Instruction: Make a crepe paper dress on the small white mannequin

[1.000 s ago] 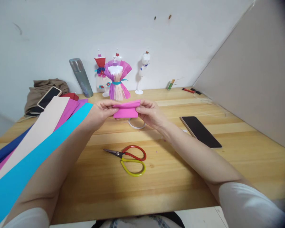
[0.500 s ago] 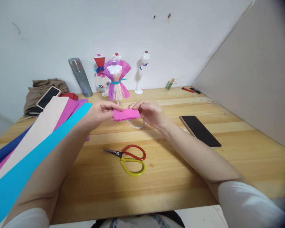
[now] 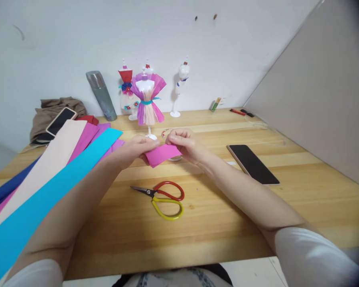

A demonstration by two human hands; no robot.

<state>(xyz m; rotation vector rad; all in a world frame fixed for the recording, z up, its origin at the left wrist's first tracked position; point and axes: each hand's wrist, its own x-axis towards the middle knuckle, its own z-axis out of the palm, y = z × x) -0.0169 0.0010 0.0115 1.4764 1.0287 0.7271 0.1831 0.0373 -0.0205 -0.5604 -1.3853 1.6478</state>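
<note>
A small folded piece of pink paper (image 3: 163, 154) is held above the table between my two hands. My left hand (image 3: 138, 148) grips its left end, thumb on top. My right hand (image 3: 186, 144) pinches the upper right corner, fingers curled. Behind the paper, a ring of tape (image 3: 176, 158) lies mostly hidden on the table. Nearer to me rest scissors (image 3: 152, 194) with one red and one yellow handle, blades pointing left. Just beyond my hands stands a small white dress form (image 3: 145, 85) in a purple and cream paper dress with a blue waist tie.
Long paper strips, the top one blue (image 3: 62, 179), lie along the left under my left arm. A phone (image 3: 253, 164) lies at right. At the back are a grey flask (image 3: 101, 95), more dress forms (image 3: 184, 73), and brown cloth (image 3: 60, 107) with another phone (image 3: 61, 120).
The pink paper has come slightly nearer and tilted, its left end lower. My left hand has shifted right and down, and my right fingers have curled more at its corner.
</note>
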